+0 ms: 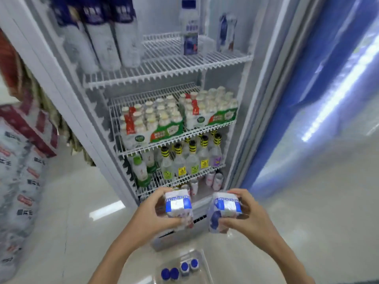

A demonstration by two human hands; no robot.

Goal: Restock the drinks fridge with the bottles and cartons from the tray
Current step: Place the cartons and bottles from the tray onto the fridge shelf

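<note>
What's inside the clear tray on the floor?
Four blue-capped bottles stand in the clear tray. Their caps hide most of their bodies, and the tray's near end is out of frame.

— What's in each grip?
— Two white cartons with blue bands, both a little blurred. The left carton [178,206] is in the left hand [151,212], its top towards the camera. The right carton [224,210] is tilted in the right hand [244,214], near the other but apart.
— Below the grips?
— A clear tray [205,269] on the floor, holding four blue-capped bottles [174,273], upright.
— Beyond them?
— The fridge [174,62], open, its wire shelves partly stocked.
</note>
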